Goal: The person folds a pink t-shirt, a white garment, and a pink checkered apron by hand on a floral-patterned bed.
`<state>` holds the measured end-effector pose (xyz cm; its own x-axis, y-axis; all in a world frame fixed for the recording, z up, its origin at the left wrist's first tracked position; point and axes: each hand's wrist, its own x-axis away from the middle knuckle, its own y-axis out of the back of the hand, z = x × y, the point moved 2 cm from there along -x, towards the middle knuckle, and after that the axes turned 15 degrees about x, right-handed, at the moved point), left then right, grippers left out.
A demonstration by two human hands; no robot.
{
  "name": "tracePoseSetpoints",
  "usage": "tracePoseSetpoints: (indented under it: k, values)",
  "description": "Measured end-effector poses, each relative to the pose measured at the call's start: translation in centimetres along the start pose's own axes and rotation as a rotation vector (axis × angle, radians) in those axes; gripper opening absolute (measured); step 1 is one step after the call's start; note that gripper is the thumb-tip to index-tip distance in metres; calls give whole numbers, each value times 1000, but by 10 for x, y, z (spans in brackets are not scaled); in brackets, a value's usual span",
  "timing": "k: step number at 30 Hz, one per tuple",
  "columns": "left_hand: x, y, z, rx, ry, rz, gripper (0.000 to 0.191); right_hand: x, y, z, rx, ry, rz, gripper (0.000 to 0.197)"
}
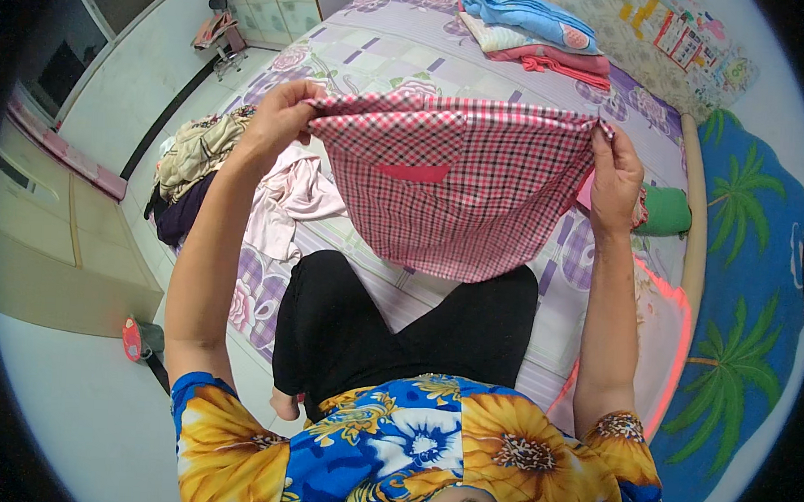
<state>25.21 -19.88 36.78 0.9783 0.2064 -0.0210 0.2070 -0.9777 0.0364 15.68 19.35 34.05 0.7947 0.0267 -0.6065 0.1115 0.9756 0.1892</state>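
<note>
A red, white and black checked cloth [445, 192] with a plain red patch hangs stretched between my two hands, above my black-trousered legs and the bed. My left hand [287, 115] pinches its upper left corner. At the upper right corner, my right hand [616, 179] grips the gathered edge between thumb and fingers. The cloth's lower part sags in a curve close to my knees. Whether it is a garment or a plain piece of fabric, I cannot tell.
Folded blue and red textiles [533, 28] are stacked at the bed's far side. Pale pink clothing [293, 192] and a heap of beige and dark clothes [201, 161] lie at left. A green rolled item [666, 211] and a pink-edged cloth [660, 343] are at right, beside the headboard [697, 196].
</note>
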Motion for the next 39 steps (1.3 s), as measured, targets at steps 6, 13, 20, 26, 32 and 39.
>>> tracePoseSetpoints:
  k: [6,13,20,26,32,39]
  values:
    - [11,4,9,62,164,118,11,6,1,-5,-18,13,12,17]
    - [24,0,20,92,208,334,13,6,5,-10,-50,-30,-29,17]
    - [36,-9,42,133,-12,209,14,6,5,3,-63,14,-10,17]
    - [45,-2,54,97,-195,217,18,0,8,6,-17,23,-30,17]
    - [61,-19,23,81,-325,174,11,-7,11,8,-82,46,-56,18]
    - [58,-22,2,-386,-694,-22,22,-12,12,15,-150,26,-31,21]
